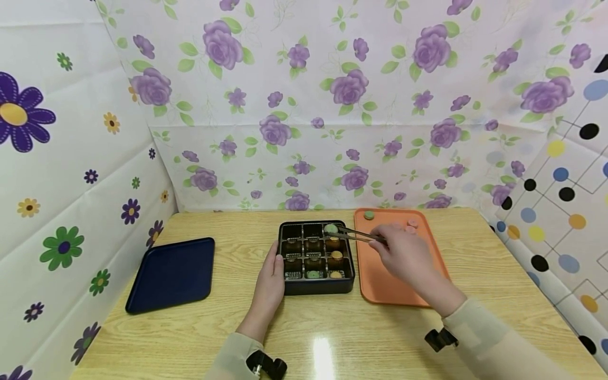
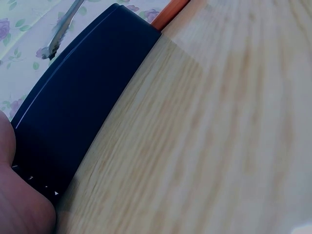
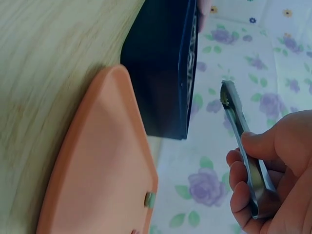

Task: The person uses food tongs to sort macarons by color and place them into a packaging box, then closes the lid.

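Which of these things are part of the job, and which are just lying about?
Seemingly part of the job:
metal tongs, in the right hand
black divided box, against the left hand
macarons
orange tray, holding some

Apparently just lying about:
navy tray, untouched

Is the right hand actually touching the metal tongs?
Touching; in the right wrist view, the right hand grips the metal tongs between thumb and curled fingers.

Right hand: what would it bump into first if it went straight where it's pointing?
Probably the black box; the tongs in the right hand reach over it. The hand might pass above, since height is unclear.
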`<state>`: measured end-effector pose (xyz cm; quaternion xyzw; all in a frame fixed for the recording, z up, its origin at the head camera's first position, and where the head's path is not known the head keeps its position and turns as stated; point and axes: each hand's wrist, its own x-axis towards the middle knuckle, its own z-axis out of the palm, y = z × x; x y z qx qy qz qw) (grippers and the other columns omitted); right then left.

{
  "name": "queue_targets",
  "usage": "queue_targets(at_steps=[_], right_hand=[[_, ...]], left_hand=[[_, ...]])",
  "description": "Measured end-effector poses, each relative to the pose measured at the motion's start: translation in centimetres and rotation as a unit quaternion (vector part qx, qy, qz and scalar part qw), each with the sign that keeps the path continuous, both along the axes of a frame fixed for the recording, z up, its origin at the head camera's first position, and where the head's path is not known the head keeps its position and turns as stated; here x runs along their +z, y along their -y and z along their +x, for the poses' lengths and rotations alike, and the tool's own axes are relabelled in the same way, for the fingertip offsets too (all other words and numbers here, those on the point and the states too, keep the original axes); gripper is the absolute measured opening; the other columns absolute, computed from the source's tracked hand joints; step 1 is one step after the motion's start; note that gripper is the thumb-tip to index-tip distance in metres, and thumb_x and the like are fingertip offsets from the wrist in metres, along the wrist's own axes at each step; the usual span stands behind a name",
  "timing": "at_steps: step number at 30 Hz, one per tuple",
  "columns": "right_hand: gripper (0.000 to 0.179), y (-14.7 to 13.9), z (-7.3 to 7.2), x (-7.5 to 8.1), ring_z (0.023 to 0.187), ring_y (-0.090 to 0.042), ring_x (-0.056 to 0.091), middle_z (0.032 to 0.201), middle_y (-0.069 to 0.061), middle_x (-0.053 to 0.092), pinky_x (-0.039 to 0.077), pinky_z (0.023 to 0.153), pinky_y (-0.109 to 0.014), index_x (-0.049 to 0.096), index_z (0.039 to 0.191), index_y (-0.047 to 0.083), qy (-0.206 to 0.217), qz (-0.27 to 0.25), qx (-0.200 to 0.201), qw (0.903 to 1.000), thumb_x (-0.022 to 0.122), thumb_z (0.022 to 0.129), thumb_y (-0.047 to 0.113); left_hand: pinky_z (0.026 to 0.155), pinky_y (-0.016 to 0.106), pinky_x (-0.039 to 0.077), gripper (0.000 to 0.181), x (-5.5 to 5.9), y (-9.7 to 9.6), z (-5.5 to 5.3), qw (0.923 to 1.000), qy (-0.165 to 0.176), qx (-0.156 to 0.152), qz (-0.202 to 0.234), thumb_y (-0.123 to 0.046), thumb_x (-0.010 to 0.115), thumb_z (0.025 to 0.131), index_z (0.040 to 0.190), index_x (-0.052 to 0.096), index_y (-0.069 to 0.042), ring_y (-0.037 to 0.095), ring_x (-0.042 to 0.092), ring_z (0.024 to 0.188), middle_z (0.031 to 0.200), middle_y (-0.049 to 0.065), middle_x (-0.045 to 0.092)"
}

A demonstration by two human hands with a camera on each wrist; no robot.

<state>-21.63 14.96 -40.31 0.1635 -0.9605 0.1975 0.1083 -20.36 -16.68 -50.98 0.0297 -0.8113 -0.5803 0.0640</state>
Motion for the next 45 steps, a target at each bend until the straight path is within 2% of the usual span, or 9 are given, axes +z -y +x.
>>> queue_targets(at_steps=[5,16,26,31,45], right_hand=[[0.016,1.3,0.2,-0.1,0.061,-0.01,0.056,0.088,0.006,0.07,0.042,0.05,-0.034,0.077,0.121,0.015,0.024,0.001,0.006,0.9997,0.073,0.11,0.026],[0.013,2.8,0.2,-1.4,0.069,-0.008,0.061,0.094,0.004,0.074,0.049,0.056,-0.034,0.078,0.116,0.014,-0.004,0.009,0.02,0.9998,0.078,0.107,0.023],[0.013,3.6,-0.1,-2.1,0.071,-0.01,0.065,0.097,0.003,0.076,0.053,0.058,-0.036,0.079,0.117,0.015,0.007,0.029,0.017,0.9994,0.079,0.107,0.023],[0.013,3.8,-0.2,-2.4,0.069,-0.01,0.065,0.094,0.004,0.075,0.051,0.056,-0.036,0.079,0.116,0.015,0.012,0.033,0.012,0.9993,0.08,0.106,0.023],[0.014,4.0,-0.4,-2.7,0.072,-0.012,0.067,0.096,0.004,0.076,0.054,0.059,-0.038,0.079,0.116,0.016,0.004,0.038,0.008,0.9992,0.081,0.105,0.024]], left_hand=[[0.133,0.064,0.018,0.057,-0.1,0.0,0.0,1.0,-0.005,-0.003,-0.002,-0.034,0.034,0.124,0.177,0.027,-0.017,0.042,0.022,0.166,0.181,0.013,0.026],[0.133,0.064,0.019,0.057,0.1,0.1,0.0,1.0,0.0,-0.003,0.0,-0.034,0.033,0.124,0.178,0.026,-0.018,0.041,0.021,0.166,0.181,0.011,0.025],[0.133,0.065,0.019,0.057,0.1,0.0,0.3,1.0,0.002,-0.002,-0.002,-0.035,0.034,0.124,0.178,0.026,-0.018,0.041,0.021,0.166,0.181,0.012,0.025],[0.133,0.064,0.019,0.058,0.2,0.0,0.2,1.0,-0.002,-0.006,-0.004,-0.036,0.033,0.124,0.178,0.026,-0.018,0.041,0.021,0.166,0.181,0.012,0.024],[0.133,0.063,0.019,0.057,0.2,0.1,0.2,0.9999,0.008,-0.007,0.0,-0.033,0.033,0.124,0.179,0.024,-0.02,0.039,0.02,0.166,0.182,0.009,0.022]])
